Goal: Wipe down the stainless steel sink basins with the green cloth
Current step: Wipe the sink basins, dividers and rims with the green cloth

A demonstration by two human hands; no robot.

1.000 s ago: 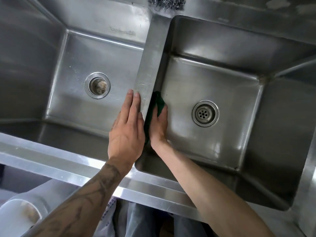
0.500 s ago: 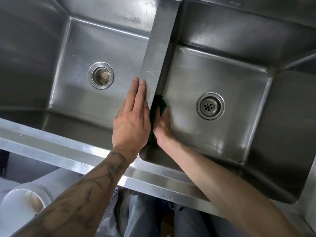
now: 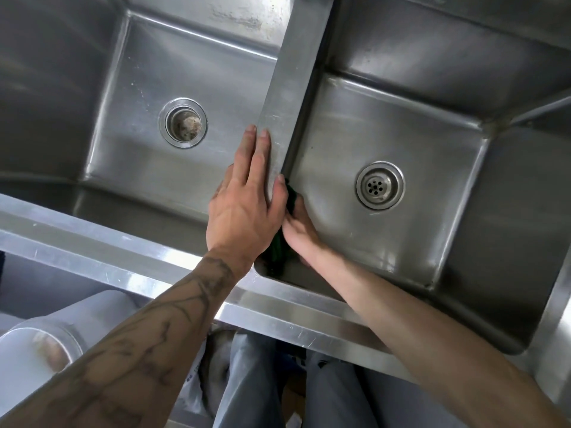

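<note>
Two basins: one steel sink, the left basin (image 3: pixel 129 88) at 10 o'clock of the view and the right basin (image 3: pixel 401 125) at 2 o'clock, both with nothing loose on their floors.
Divider (image 3: pixel 296 72): a flat steel strip between them, running from 12 o'clock down to the centre.
Front rim (image 3: pixel 123 270): a bright ledge crossing from 9 o'clock towards 5 o'clock.
White pipe (image 3: pixel 31 350): its open end sits under the rim at 8 o'clock.
Left hand (image 3: pixel 247 208): laid flat on the divider, fingers straight, grasping nothing.
Right hand (image 3: pixel 301 233): inside the right basin, pressing the cloth to the divider-side wall. Its fingers are partly hidden behind the left hand, so I cannot tell whether they curl round the cloth.
Green cloth (image 3: pixel 278 251): in the right basin's 8 o'clock corner, between the right hand and the wall.
Left drain (image 3: pixel 183 122): open and stained, mid-floor of the left basin.
Right drain (image 3: pixel 380 185): holed strainer, mid-floor of the right basin.
Since a second ago: cloth and right hand are nearer the front corner, and less green shows above the fingers. The left hand keeps its place.
</note>
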